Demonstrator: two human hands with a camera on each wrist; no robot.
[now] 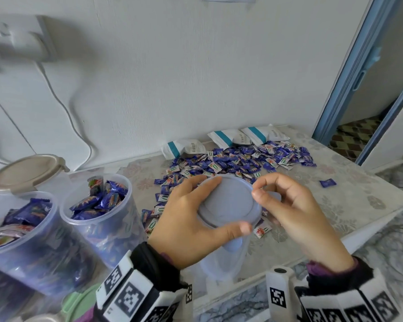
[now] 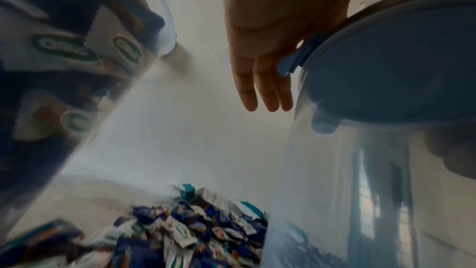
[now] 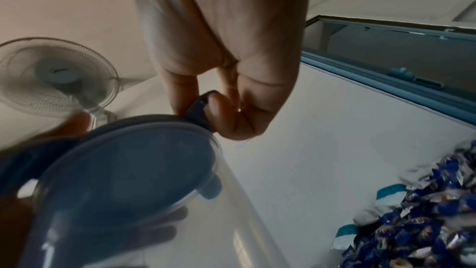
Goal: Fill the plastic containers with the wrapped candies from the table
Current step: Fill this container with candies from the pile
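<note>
Head view: the left hand (image 1: 191, 219) grips the blue lid (image 1: 228, 201) on a clear container (image 1: 221, 263) over the worktop (image 1: 349, 196) — candies (image 1: 242, 159) lie behind it. Right wrist view: right hand (image 3: 226, 80) fingers pinch a lid tab (image 3: 199, 107).
</note>
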